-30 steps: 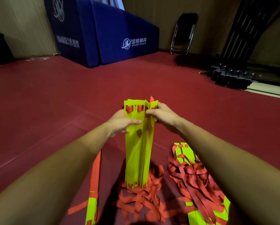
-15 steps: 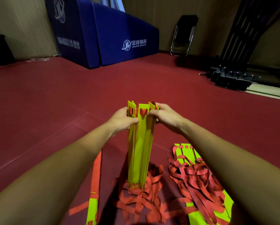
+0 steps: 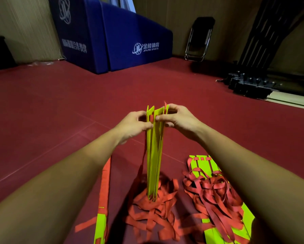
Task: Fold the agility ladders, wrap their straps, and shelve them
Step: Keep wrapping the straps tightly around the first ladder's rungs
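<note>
L hand (image 3: pixel 135 123) and R hand (image 3: pixel 178 118) pinch the top of the upright rung stack (image 3: pixel 154 152), base amid loose straps (image 3: pixel 153 213) on floor. Rungs probably stiff, light; straps limp, so hold both rung ends.

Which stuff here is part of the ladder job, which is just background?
Job: upright rung bundle, gripped by left hand and right hand; its red straps; second ladder, right; ladder section, left.
Background: blue mats; folding chair; black rack.
</note>
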Demonstrator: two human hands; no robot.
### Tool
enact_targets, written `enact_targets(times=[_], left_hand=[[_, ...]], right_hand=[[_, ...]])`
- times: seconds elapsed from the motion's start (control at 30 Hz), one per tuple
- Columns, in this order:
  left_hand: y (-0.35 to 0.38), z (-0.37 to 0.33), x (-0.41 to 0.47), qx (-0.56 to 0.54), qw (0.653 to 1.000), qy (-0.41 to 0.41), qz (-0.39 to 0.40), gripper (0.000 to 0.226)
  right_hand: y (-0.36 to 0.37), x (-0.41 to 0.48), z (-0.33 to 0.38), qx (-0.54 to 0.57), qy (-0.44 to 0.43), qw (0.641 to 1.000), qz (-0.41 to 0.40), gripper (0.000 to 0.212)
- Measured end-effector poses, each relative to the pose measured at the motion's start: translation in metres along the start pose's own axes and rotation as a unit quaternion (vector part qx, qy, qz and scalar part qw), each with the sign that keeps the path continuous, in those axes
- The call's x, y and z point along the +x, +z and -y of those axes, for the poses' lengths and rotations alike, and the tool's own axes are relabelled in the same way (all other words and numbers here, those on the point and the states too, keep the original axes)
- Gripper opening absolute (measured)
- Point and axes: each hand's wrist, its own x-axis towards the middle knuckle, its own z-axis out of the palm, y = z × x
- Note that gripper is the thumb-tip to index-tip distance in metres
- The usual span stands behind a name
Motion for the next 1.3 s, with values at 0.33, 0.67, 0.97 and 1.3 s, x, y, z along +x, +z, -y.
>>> enact_targets(times=[0.33, 0.67, 0.97, 1.3], left_hand=[[0.0, 0.007, -0.009, 0.017, 0.993, 0.004, 0.113, 0.034], [-0.002, 0.021, -0.001, 0.095, 0.995, -0.014, 0.002, 0.081], [0.008, 0.033, -0.004, 0.233, 0.971, -0.043, 0.035, 0.024], [0.007, 0.018, 0.003, 0.103, 0.984, -0.027, -0.141, 0.021]], right_hand=[[0.001, -0.007, -0.013, -0.04, 0.031, 0.997, 0.062, 0.035], [0.012, -0.005, -0.02, -0.136, -0.02, 0.989, 0.051, 0.035], [0.024, 0.0, -0.022, -0.148, -0.047, 0.987, 0.028, 0.04], [0.018, 0.011, -0.041, -0.25, 0.074, 0.965, 0.025, 0.031]])
